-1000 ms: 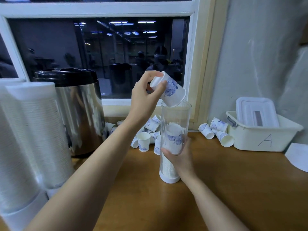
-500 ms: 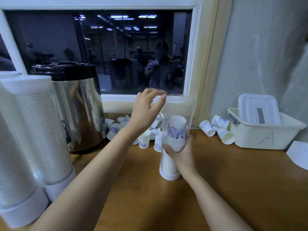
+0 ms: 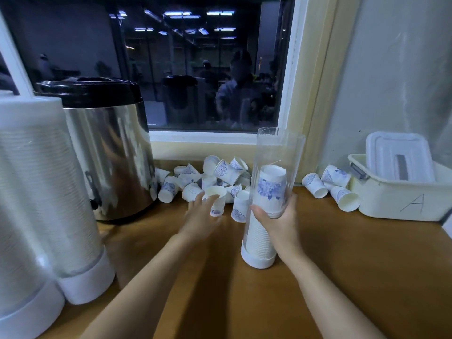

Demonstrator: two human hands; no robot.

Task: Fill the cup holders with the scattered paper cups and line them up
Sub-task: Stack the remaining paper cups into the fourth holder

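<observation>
Head view: the clear plastic cup holder, a tall tube on a white base, stands upright on the brown wooden counter. A stack of upside-down white paper cups with blue print fills it to about the middle. The right hand grips the tube at mid-height, fingers and thumb curled round it. Just left of the holder, the left hand reaches with fingers spread and nearly straight at a single upright paper cup (blur hides whether they touch it) and holds nothing. Behind that cup, a heap of loose paper cups lies against the window sill. Right of the holder lie three tipped cups, then a cream plastic tub marked A with a white lid resting in it. Further left of the holder stands a steel urn with a black lid, and beyond it two full white-based holders.
</observation>
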